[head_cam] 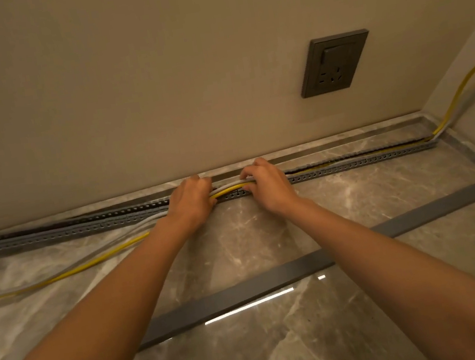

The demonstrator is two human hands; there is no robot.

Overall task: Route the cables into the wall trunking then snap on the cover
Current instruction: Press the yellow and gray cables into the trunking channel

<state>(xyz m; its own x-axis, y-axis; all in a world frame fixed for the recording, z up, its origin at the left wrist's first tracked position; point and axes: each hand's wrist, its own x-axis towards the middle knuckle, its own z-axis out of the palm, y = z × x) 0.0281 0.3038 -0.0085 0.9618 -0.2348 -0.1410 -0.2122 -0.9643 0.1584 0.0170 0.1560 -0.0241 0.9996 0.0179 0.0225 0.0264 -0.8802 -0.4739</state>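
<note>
- Yellow and white cables (228, 188) arch between the left hand (191, 201) and right hand (266, 186), both gripping them over the grey slotted trunking (351, 161) at the wall's foot.
- Routing is underway: the leftward run lies loose on the floor (255, 239).
- Next, likely pressing the cables down; the cover (305, 265) waits on the floor.

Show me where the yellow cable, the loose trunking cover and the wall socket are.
yellow cable (88, 266): head view, on the loose stretch lying on the floor at left.
trunking cover (277, 282): head view, middle of the grey strip on the floor.
wall socket (335, 63): head view, centre of its faceplate.
</note>
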